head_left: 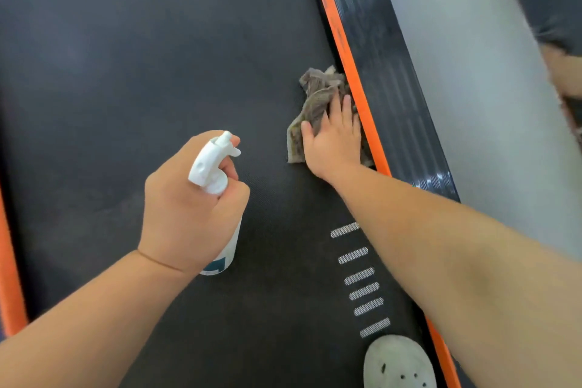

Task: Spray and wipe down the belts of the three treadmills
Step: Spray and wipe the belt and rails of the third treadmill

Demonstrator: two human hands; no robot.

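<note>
Two hands are engaged. Your right hand (333,138) presses flat, fingers straight, on the grey cloth (318,88) at the right margin of the treadmill belt (157,57), touching the orange edge strip (356,79). Your left hand (189,208) keeps a closed grip round the spray bottle (211,167), nozzle forward. The belt runs lengthwise away from you, and most of its width lies left of the cloth, so the wipe likely goes leftward.

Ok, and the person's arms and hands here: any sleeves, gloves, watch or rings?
The left forearm and right forearm are bare to the frame edge, no sleeve showing. The left hand and right hand wear no gloves; no watch, band or ring is visible. A pale perforated clog shows at the bottom edge.
</note>
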